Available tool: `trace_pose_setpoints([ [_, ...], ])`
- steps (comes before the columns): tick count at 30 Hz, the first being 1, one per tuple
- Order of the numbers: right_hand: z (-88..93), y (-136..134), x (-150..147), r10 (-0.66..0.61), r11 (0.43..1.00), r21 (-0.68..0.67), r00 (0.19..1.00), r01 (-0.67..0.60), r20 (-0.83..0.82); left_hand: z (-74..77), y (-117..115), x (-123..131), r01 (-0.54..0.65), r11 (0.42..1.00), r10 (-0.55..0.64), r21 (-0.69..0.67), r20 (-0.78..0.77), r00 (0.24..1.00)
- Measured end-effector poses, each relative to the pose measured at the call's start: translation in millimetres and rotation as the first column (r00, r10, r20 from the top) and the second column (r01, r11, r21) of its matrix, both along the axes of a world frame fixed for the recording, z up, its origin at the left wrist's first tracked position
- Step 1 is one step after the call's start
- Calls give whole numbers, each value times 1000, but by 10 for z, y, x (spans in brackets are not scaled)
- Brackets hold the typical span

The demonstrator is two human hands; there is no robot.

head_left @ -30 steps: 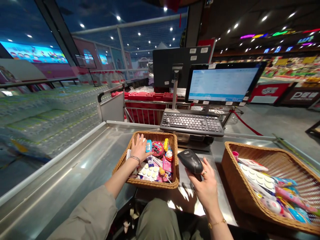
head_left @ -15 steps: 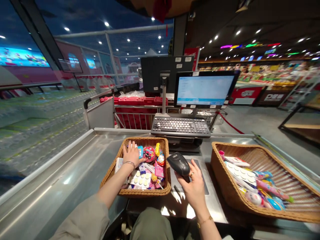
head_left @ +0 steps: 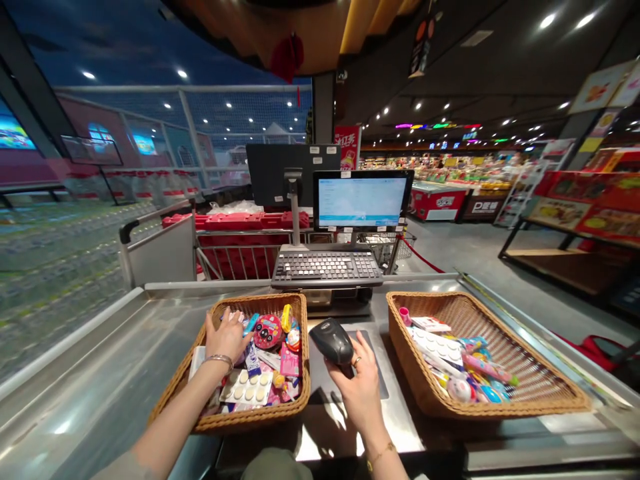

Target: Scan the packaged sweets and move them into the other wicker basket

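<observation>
A black scanner (head_left: 331, 341), lower centre, is clamped in the right hand (head_left: 359, 380); in the lower-left basket (head_left: 250, 419), a blue packet (head_left: 251, 325) has tipped beside the left hand (head_left: 225, 339), fingers apart: seemingly handled, whether gripped unclear.

Near, a metal counter (head_left: 100, 373) is shown. At right, a grey floor (head_left: 465, 250) is bordered by a shelf (head_left: 550, 262). Far left, a pink wall (head_left: 77, 120) and netting (head_left: 240, 110) are seen beneath a blue ceiling (head_left: 130, 50); at right, a dark ceiling (head_left: 480, 73) is dotted with lights (head_left: 547, 21).
</observation>
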State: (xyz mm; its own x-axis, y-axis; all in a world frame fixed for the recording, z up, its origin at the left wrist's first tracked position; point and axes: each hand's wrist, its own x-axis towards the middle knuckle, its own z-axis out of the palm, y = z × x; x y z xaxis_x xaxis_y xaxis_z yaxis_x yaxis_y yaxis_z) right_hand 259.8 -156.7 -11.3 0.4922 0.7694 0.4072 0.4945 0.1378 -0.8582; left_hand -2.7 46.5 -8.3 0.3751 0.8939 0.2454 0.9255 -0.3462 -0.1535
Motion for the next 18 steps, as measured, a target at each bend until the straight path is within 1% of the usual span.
trace_pose_setpoints([
  [6,-22,-5,71,-12,1000,-16,1000,12,-21,159,-153,8,-24,997,23,67,15,1000],
  [11,-48,-1,93,-35,999,-13,999,34,-16,227,-301,5,-27,995,19,97,80,997],
  [13,-53,-2,97,-33,999,-7,999,33,-12,234,-356,3,-14,997,4,78,130,991],
  [18,-51,-6,97,-22,1000,-9,1000,22,-15,244,-458,24,51,998,-35,-46,303,952],
])
